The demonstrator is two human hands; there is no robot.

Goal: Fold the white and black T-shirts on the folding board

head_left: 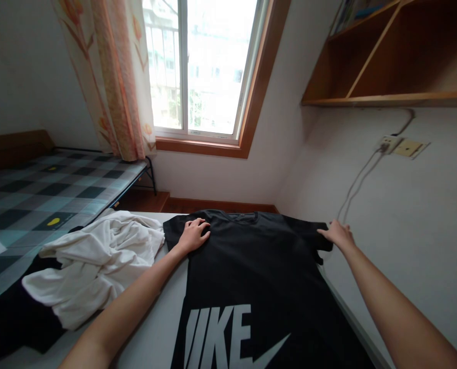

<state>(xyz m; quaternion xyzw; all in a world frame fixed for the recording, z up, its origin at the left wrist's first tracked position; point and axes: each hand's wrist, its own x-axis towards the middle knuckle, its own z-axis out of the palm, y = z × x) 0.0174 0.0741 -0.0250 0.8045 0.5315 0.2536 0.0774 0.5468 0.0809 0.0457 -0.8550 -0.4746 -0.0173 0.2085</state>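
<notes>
A black T-shirt (pixel 251 266) with large grey letters and a swoosh lies spread front up on the white table (pixel 151 318), its neckline at the far edge. My left hand (pixel 194 234) rests on the shirt near its left shoulder, fingers spread over the cloth. At the far right, my right hand (pixel 338 234) pinches the edge of the right sleeve, which is stretched out toward the wall. The lower part of the shirt runs out of view at the bottom.
A crumpled white garment (pixel 105 261) and a dark cloth (pixel 17 318) lie to the left. Beyond them stands a bed with a checked mattress (pixel 78 179). A wall socket with cords (pixel 388 145) is on the right, below wooden shelves (pixel 386 100). A curtained window (pixel 213 66) is ahead.
</notes>
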